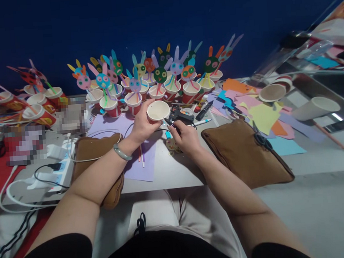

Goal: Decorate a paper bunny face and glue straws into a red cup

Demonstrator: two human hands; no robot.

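My left hand (143, 125) is wrapped round a paper cup (158, 110), with its white mouth tilted toward me. Pinched in my right hand (187, 135) is a black pen-like tool (168, 121), its tip close to the cup's right side; whether they touch I cannot tell. Behind the cup lies a black glue gun (180, 114), partly hidden. A thick black marker (203, 110) and a white pen (203, 121) are to its right. Below my hands, small round paper pieces (173, 146) lie on the table, and purple paper (145, 170) extends to the left.
Several red paper cups (110, 106) with paper rabbit heads line the blue wall. Brown pouches (244, 155) flank my arms; scissors (262, 140) rest on the right one. Coloured paper scraps (262, 116) spread at right. A power strip (63, 172) with cables sits at left.
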